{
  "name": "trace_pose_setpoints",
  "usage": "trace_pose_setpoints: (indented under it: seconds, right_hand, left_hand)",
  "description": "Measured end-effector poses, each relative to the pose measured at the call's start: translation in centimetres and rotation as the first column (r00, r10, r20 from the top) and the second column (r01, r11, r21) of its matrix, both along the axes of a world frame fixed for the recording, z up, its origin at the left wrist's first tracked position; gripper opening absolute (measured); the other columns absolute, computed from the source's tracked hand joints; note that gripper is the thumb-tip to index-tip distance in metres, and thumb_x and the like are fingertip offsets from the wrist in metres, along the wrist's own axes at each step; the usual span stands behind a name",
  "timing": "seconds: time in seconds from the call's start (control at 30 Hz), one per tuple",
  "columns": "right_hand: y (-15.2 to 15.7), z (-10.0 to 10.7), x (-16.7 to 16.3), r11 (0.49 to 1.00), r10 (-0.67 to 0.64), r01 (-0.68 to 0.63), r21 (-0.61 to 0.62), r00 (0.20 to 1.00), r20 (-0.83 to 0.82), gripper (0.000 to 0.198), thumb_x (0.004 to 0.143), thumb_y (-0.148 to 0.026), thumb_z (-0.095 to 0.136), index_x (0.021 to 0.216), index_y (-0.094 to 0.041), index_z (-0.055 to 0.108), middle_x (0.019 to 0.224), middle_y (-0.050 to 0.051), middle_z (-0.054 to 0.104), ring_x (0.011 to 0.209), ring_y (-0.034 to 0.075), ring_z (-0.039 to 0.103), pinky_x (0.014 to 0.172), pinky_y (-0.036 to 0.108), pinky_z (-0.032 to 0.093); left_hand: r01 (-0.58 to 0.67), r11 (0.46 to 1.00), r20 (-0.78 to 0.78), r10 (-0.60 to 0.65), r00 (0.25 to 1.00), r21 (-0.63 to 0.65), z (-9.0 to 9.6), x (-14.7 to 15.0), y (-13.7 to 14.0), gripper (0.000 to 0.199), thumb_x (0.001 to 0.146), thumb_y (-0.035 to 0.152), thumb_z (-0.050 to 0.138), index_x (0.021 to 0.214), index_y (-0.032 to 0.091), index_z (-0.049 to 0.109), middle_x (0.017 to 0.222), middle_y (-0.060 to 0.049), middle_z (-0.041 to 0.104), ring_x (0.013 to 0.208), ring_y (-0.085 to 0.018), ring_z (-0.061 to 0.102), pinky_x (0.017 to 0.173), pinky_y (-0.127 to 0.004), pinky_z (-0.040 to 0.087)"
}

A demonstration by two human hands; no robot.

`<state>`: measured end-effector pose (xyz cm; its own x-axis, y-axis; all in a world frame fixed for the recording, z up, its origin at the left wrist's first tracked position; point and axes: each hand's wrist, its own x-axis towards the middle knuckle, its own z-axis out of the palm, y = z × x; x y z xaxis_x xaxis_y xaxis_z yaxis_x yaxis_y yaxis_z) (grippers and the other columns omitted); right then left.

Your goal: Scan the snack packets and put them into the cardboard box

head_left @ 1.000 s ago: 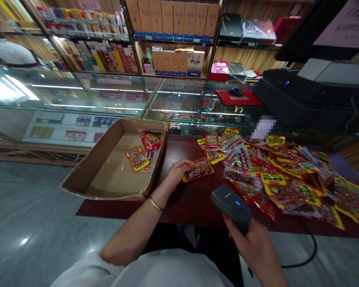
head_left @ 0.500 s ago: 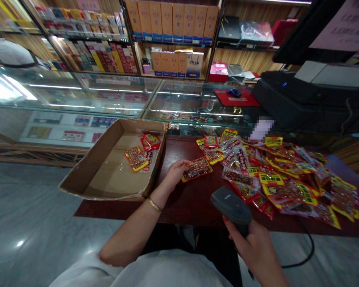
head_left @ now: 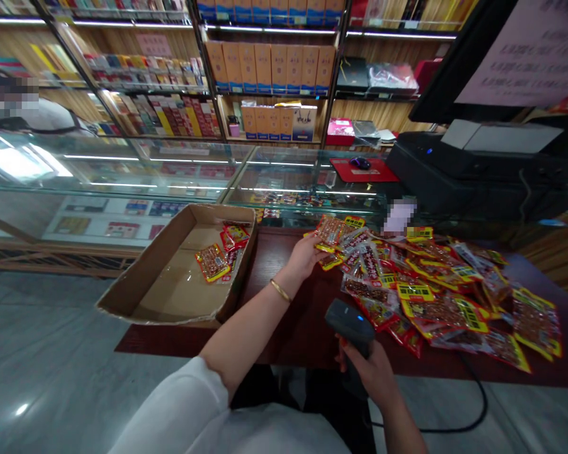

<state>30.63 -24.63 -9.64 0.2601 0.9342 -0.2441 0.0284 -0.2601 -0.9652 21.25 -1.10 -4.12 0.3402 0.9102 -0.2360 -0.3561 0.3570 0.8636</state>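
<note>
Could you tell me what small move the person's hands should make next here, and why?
Probably turn the snack packet in the left hand so its barcode faces the barcode scanner gripped in the right hand. The packet is lifted off the pile of packets while the scanner sits low and short of it, and the cardboard box already holds a few packets.

One head-worn camera looks forward and down over the dark table [head_left: 288, 328], fairly near; far shelves seem blurred.
</note>
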Motion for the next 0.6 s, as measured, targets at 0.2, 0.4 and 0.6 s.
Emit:
trace_pose_setpoints:
  seconds: [0.2,0.4,0.6]
  right_hand:
    - [-0.4,-0.8,0.3,1.000,-0.001,0.003,-0.030,0.998,0.068,0.062,0.073,-0.071,0.069,0.086,-0.011,0.074,0.055,0.006,0.067,0.055,0.023,0.066,0.060,0.034,0.055]
    - [-0.6,-2.2,1.0,0.998,0.032,-0.025,-0.057,0.992,0.122,0.059,0.074,-0.071,0.068,0.086,-0.013,0.076,0.056,0.006,0.068,0.058,0.025,0.069,0.061,0.034,0.056]
    - [-0.5,-1.7,0.3,0.999,-0.043,0.045,-0.020,0.996,0.079,0.058,0.072,-0.069,0.071,0.086,-0.013,0.076,0.051,0.003,0.064,0.052,0.022,0.065,0.060,0.034,0.057]
  left_hand:
    - [-0.025,0.988,-0.062,0.035,0.997,0.154,2.4,-0.6,-4.9,0.043,0.083,0.000,0.062,0.122,0.019,0.065,0.125,-0.009,0.069,0.118,-0.023,0.063,0.104,-0.038,0.048]
    - [0.173,0.758,-0.493,0.215,0.843,0.628,7.5,-15.2,-8.5,0.035,0.087,0.020,0.064,0.120,0.025,0.071,0.127,-0.007,0.071,0.116,-0.026,0.064,0.098,-0.034,0.051]
    - [0.616,0.717,-0.941,0.306,0.142,0.326,7.9,-27.7,0.3,0.036,0.079,0.031,0.070,0.113,0.021,0.072,0.106,-0.008,0.079,0.097,-0.028,0.071,0.088,-0.033,0.050]
